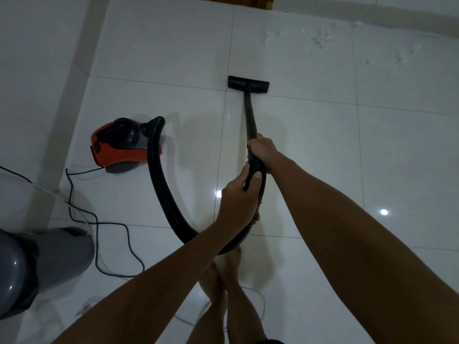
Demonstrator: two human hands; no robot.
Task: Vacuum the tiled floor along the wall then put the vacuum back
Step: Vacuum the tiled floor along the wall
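Observation:
A red and black canister vacuum sits on the white tiled floor near the left wall. Its black ribbed hose loops from the canister down and round to the wand. The flat black floor head lies on a tile joint ahead of me. My right hand grips the wand where it meets the hose. My left hand grips the hose just below it. White fluff and debris lie scattered along the far wall at upper right.
A black power cord snakes over the floor at the left. A grey rounded bin or appliance stands at the lower left. My bare feet are under the hose loop. A white wall runs along the left.

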